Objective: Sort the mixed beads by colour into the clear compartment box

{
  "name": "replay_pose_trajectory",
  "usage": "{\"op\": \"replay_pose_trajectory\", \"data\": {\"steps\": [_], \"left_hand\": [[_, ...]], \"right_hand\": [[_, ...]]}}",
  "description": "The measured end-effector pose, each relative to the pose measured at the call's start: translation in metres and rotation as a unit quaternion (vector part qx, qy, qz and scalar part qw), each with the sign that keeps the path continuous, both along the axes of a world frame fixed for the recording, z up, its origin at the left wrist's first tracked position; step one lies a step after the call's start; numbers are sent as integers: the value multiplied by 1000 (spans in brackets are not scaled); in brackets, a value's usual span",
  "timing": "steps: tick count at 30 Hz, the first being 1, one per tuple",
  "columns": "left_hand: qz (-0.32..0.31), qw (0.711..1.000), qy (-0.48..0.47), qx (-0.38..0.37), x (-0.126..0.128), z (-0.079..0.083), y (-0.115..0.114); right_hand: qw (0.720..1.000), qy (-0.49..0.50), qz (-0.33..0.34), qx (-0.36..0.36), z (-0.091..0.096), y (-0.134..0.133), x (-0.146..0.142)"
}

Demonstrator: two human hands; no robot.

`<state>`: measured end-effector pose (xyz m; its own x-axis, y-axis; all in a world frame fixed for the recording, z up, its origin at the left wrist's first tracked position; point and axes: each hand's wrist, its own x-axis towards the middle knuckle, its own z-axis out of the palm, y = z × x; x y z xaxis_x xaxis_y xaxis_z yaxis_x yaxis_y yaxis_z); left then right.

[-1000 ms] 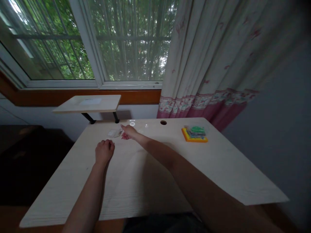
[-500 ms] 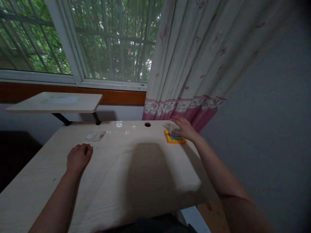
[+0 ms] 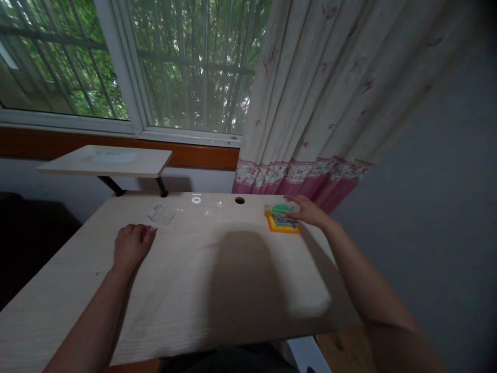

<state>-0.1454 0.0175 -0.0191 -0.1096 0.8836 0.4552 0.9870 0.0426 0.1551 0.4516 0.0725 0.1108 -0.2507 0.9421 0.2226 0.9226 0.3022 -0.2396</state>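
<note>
My right hand [image 3: 308, 211] is at the far right of the desk, thumb in front and fingers behind, closed around a clear plastic case [image 3: 282, 208] with a green patch. This case sits on or just above a flat orange-and-yellow box [image 3: 283, 228] with dark printing; the hand hides part of both. On the left, my left hand [image 3: 132, 248] rests on the desk with its fingers curled and the thumb near the index finger. Whatever it may hold is hidden. Just beyond its fingertips lies a flat, clear plastic piece [image 3: 165, 215].
A light wooden desk [image 3: 174, 290] spans the view, with a round cable hole [image 3: 239, 200] near its back edge. A raised shelf [image 3: 143, 165] on black legs stands at the back left. Behind are a window and a floral curtain [image 3: 306, 129]; a grey wall borders the right.
My right hand has shifted slightly, and more of the clear case with its green patch shows. My left hand has moved a little closer to the clear plastic piece. The view has shifted slightly.
</note>
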Motion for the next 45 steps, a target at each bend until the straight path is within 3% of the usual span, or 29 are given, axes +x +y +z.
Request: {"op": "replay_pose_trajectory", "data": {"steps": [3, 6, 10, 14, 16, 19, 27, 31, 35, 37, 41, 43, 45], "left_hand": [[-23, 995, -50, 82, 12, 11, -3], [-142, 969, -162, 122, 33, 24, -12], [-321, 893, -311, 60, 63, 33, -28], [-400, 797, -452, -15, 79, 29, -35], [-378, 759, -530, -21, 81, 26, -33], [-328, 731, -599, -18, 83, 26, -29], [-275, 712, -644, -39, 89, 35, -31], [-291, 695, -655, -57, 80, 33, -28], [-296, 646, -700, -65, 65, 36, -25], [-283, 610, -738, -62, 57, 40, -24], [-232, 560, -796, 5, 39, 44, -16], [-202, 567, -797, 51, 30, 42, -9], [-160, 609, -770, 103, 23, 39, -2]], "right_hand": [[995, 35, 90, 29, 10, -16, -50], [978, 74, 197, 18, 9, -30, -117], [946, 83, 314, -1, -8, -38, -205], [926, 95, 364, 18, -30, -40, -268], [925, 85, 369, 30, -38, -42, -286], [928, 57, 364, 54, -45, -46, -301], [930, 74, 351, 81, -55, -53, -309], [940, 116, 317, 56, -47, -53, -311], [952, 170, 256, 4, -34, -46, -320], [942, 237, 237, -22, -35, -37, -330], [888, 381, 256, -44, -52, -19, -362], [868, 414, 269, -53, -63, -12, -380], [861, 420, 280, -64, -72, -7, -398]]}}
